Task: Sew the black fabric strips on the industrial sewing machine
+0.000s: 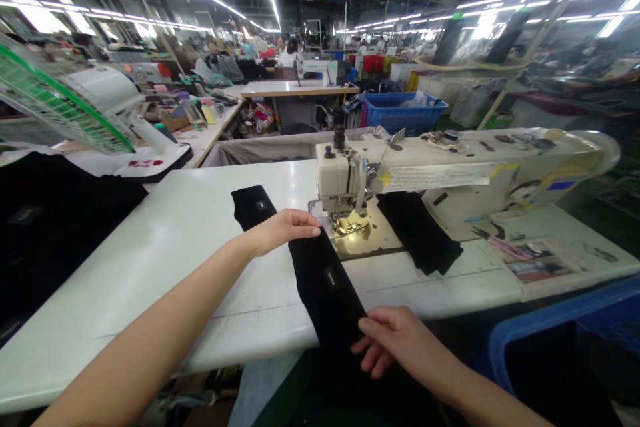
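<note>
A long strip of black fabric [317,280] with small labels runs diagonally over the white sewing table and hangs past its front edge. My left hand [285,230] pinches the strip's right edge, just left of the needle area. Lower down, my right hand [390,340] grips the same edge between thumb and fingers, at the table's front. The sewing machine [345,173] stands to the right of the strip, its presser foot over a shiny metal plate [357,233]. Several black fabric pieces [420,233] lie stacked under the machine's arm.
A white and green fan [65,93] stands at the left, beside a heap of black fabric [50,213]. Pink-handled snips [507,247] lie near a small tray [545,267] on the right. A blue basket [500,353] is at lower right, another blue basket [405,117] behind the machine.
</note>
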### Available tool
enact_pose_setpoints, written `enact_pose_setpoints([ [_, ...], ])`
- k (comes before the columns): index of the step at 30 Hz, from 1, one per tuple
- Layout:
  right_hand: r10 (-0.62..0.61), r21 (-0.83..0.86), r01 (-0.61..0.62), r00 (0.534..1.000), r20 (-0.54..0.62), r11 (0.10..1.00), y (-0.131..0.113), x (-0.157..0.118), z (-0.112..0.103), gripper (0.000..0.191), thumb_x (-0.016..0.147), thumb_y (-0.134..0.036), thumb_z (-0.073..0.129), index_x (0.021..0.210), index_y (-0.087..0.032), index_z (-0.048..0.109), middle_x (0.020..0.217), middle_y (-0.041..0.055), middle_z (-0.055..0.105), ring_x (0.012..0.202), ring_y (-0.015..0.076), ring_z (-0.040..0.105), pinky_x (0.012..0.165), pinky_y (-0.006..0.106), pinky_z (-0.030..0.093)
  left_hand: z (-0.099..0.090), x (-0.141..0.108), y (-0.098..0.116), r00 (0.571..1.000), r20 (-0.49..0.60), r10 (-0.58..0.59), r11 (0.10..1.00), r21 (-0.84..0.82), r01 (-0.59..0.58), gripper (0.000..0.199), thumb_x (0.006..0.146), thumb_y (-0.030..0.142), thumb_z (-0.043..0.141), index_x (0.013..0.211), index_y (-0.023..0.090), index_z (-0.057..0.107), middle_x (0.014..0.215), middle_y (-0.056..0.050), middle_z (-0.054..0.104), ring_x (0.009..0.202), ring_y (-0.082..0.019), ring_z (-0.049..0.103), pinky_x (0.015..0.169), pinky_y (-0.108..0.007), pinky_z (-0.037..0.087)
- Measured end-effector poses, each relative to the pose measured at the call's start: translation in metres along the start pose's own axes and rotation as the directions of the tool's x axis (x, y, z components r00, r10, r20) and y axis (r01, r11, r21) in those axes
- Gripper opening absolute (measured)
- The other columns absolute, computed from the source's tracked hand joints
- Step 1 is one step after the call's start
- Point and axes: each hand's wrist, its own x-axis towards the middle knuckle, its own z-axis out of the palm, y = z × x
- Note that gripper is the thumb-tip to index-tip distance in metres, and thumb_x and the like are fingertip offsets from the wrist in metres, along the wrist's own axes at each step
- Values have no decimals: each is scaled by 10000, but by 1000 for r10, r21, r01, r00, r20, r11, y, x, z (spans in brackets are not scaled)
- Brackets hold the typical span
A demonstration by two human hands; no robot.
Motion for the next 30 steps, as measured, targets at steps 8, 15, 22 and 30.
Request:
enact_pose_setpoints([
  [8, 108, -30, -105, 988, 115, 994, 11, 11, 21, 593, 865, -703, 530, 870, -115, 611, 659, 61, 691, 462, 130, 607, 456, 232, 461, 20, 27, -19, 973, -192, 131, 937, 344, -58, 158, 747, 319, 665, 695, 171, 685, 697, -15, 674, 722, -190, 635, 756, -325, 518],
  [15, -417, -757, 244, 908, -41, 606, 2, -1, 9, 454, 892, -577, 633, 696, -167, 625, 577, 10, 613, 541, 150, 586, 537, 252, 434, 35, 21, -34, 863, -163, 479, 655, 720, -227, 171, 844, 243, 670, 990, 176, 727, 1017, -94, 658, 950, -245, 612, 912, -404, 502],
  [22, -826, -816, 548, 363, 432, -186, -10, 0, -7, 197, 973, -117, 489, 1103, -125, 636, 1040, 119, 691, 943, 231, 628, 833, 381, 530, 46, -8, -47, 775, 121, 620, 321, 863, -390, 270, 982, 208, 501, 1190, 154, 664, 1217, -126, 655, 1092, -271, 598, 937, -451, 533],
  [30, -848, -803, 566, 320, 422, -186, -14, 13, -13, 238, 993, -117, 446, 1115, -95, 650, 1087, 136, 712, 1032, 234, 652, 897, 376, 566, 37, 10, -42, 782, 149, 605, 309, 861, -403, 258, 972, 187, 515, 1162, 123, 677, 1184, -137, 658, 1079, -262, 604, 972, -438, 532],
])
